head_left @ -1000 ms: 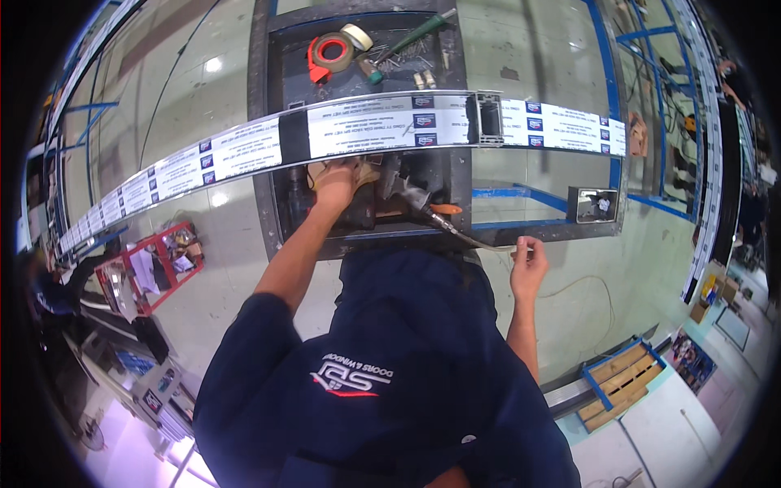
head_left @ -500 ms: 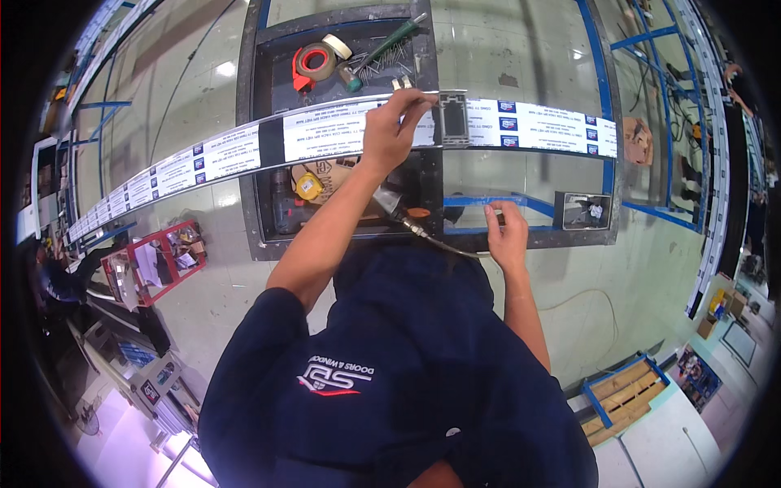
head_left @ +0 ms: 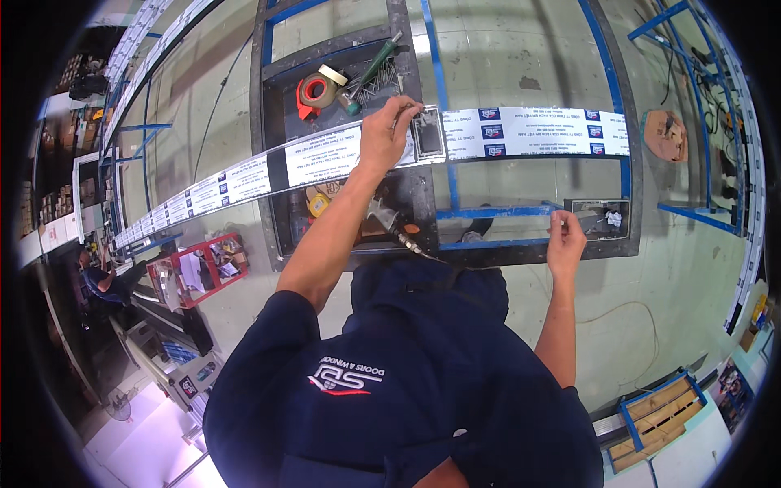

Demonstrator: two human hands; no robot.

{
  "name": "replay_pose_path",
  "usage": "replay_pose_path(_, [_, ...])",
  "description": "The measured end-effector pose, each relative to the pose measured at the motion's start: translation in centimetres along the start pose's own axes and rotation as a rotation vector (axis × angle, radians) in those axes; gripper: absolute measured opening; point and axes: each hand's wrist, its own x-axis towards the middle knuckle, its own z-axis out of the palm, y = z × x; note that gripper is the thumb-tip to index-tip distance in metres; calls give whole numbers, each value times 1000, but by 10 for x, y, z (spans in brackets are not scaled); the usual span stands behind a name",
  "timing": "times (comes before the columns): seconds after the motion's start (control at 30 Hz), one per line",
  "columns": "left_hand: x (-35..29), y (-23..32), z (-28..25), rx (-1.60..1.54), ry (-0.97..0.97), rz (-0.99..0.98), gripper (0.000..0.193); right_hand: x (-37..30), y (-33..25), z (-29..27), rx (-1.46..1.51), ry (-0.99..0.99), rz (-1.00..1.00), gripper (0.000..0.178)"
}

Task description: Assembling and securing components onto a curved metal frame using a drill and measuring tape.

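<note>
Long profile in white printed film [head_left: 325, 154] crosses the frame, long axis roughly left to right, its left part dipping to the lower left, right stretch nearly level. Lies over the dark-framed tabletop [head_left: 610, 250]. Hollow rectangular metal piece [head_left: 429, 134] sits upper centre, between the film's left and right stretches, its longer sides running up-down in the frame, so across the profile.

Of the two hands, left is clearly nearer: left hand [head_left: 386, 134] is over the profile, fingertips bunched at the hollow piece's upper left corner; contact looks likely, but whether anything is pinched is hidden. So the hollow piece lies just right of the left hand. Right hand [head_left: 566, 241] is well apart, right of centre and below the profile; from it the hollow piece lies up and to the left. Its fingers are bent, tips close to the thumb; can't make out anything held. Nearest to it: small metal box [head_left: 592, 216], just right.

Upper compartment: tape roll [head_left: 329, 91], screws [head_left: 387, 81], green-handled tool [head_left: 381, 60]. Lower compartment: yellow tape measure [head_left: 317, 203], metal air tool [head_left: 382, 215], partly behind the left forearm.
</note>
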Motion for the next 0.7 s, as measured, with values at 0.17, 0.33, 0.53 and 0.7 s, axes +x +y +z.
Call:
replay_pose_path(0.17, [5,-5,10,-34,-8,-15,13,-7,-6,15,49,2,28,19])
replay_pose_path(0.33, [13,-17,15,14,-37,65,14,-20,-24,35,61,-86,37,17])
replay_pose_path(0.53, [14,-17,28,19,8,-54,10,-17,-36,45,-4,-110,-13,18])
replay_pose_path(0.7, [12,-17,28,55,43,-24,11,-2,-47,43,-20,-120,-41,18])
